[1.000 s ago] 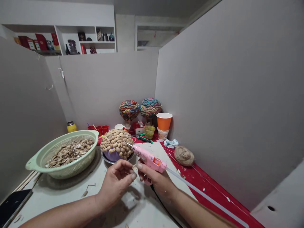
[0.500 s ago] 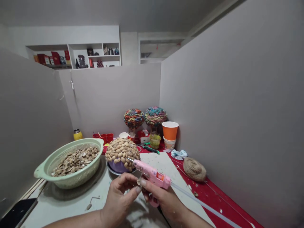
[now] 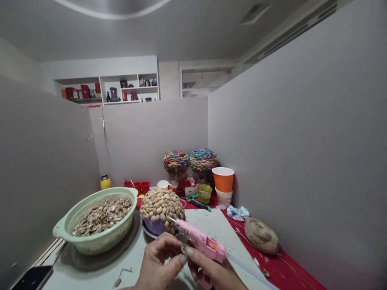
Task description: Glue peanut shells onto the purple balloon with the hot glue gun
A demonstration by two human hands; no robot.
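My right hand (image 3: 211,269) is wrapped round the grip of a pink hot glue gun (image 3: 201,241), whose metal nozzle points up and left. A small pale piece of peanut shell (image 3: 183,249) sits between my right thumb and the fingertips of my left hand (image 3: 161,262). The left fingers are curled in a pinch on it. Just beyond the nozzle is a dome (image 3: 161,205) covered in rows of peanuts. Its lower part shows a bare purple surface (image 3: 155,226), and it rests in a shallow dish (image 3: 145,229). My lower fingers are partly hidden.
A green colander (image 3: 133,201) of peanut shells stands left. Behind are two colourful ball-topped trees (image 3: 175,163), red cups (image 3: 145,186), an orange paper cup (image 3: 223,180) and green-handled pliers (image 3: 201,205). Twine (image 3: 261,235) lies right; a phone (image 3: 33,278) lies front left.
The head view has tilted up, so everything appears lower and slightly further right. Both hands keep nearly the same pose around the shell piece and glue gun.
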